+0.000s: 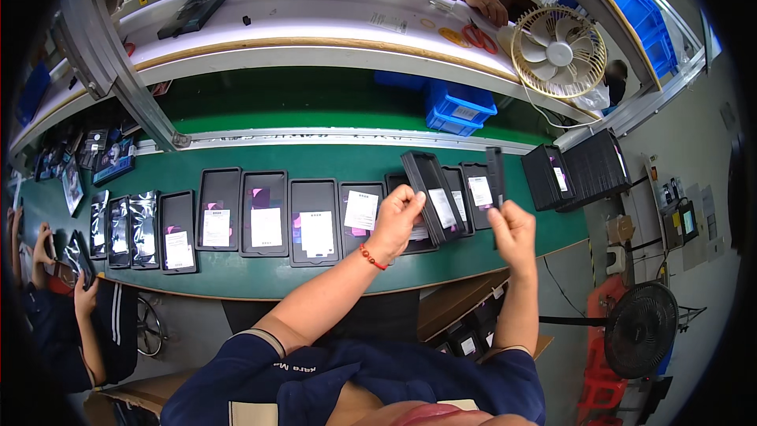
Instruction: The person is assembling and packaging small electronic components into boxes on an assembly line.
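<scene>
My left hand grips a black plastic tray, tilted above the green bench. A white printed card lies inside that tray. To its right, my right hand is closed on another black tray, held upright and seen edge-on, so its inside is hidden. Below and between the hands, a black tray with a white card rests on the bench. A row of similar trays runs left, including one with a card and a dark pink-patterned piece.
Stacked black trays stand at the bench's right end. Silver pouches lie in trays at left, near a co-worker's hands. Above are a shelf, a fan and another person's hand. An open carton sits below.
</scene>
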